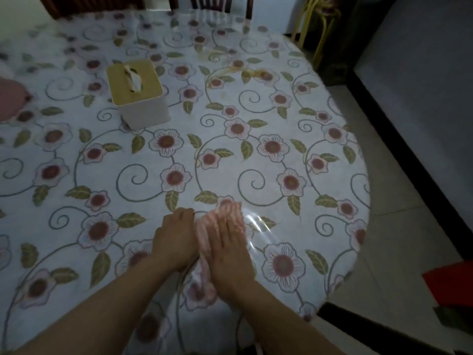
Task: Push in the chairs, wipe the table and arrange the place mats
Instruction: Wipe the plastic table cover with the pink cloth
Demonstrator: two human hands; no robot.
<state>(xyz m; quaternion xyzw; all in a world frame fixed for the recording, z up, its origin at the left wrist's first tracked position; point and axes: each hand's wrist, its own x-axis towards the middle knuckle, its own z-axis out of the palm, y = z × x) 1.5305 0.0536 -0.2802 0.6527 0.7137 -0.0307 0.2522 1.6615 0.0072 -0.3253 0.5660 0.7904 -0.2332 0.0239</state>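
A round table [281,103] carries a flowered cloth under clear plastic. Near its front edge lies a pink ribbed cloth [225,213], blurred. My right hand [230,252] lies flat on the cloth with its fingers spread. My left hand [176,239] rests beside it with curled fingers at the cloth's left edge. A brownish stain [256,73] marks the far right part of the table. A dark wooden chair [217,6] stands at the far side, close against the table. A pink mat [10,98] shows at the left edge.
A white tissue box [138,93] with a tan lid stands left of centre. A yellow metal stand [317,26] is by the far right wall. A grey wall with a black skirting [399,129] runs along the right. Something red [450,285] lies on the floor at the lower right.
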